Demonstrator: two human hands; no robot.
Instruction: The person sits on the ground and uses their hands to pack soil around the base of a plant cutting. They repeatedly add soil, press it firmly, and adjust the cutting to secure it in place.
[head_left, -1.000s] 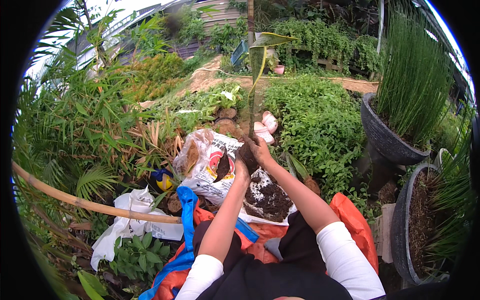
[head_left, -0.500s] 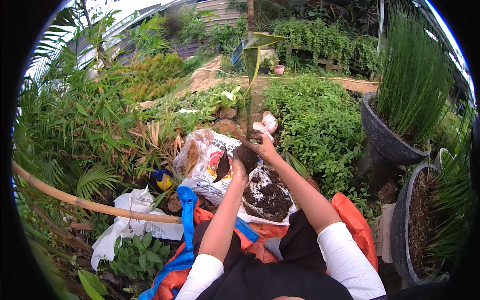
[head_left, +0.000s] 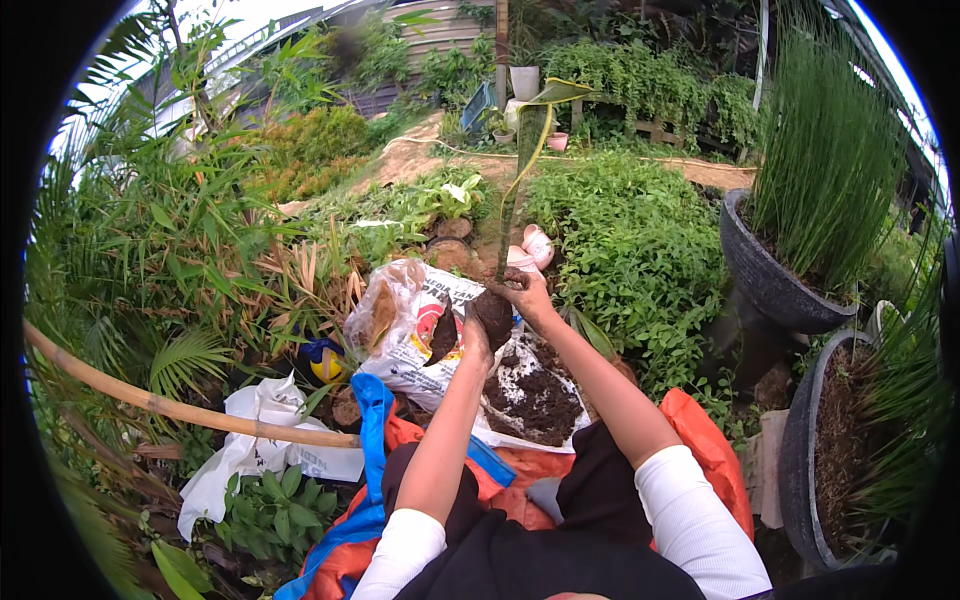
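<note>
Head view: both hands (head_left: 500,310) closed around seedling's root ball (head_left: 493,318).

The soil bag (head_left: 420,330) is glossy printed plastic, crinkled, and the soil (head_left: 535,395) on it looks dark, crumbly and matt. The bamboo pole (head_left: 170,405) is smooth, dry wood; the big pot (head_left: 770,285) is matt and rough.

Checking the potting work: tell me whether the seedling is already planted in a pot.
No. Both hands, left and right, hold the seedling's root ball above the soil bag.
</note>
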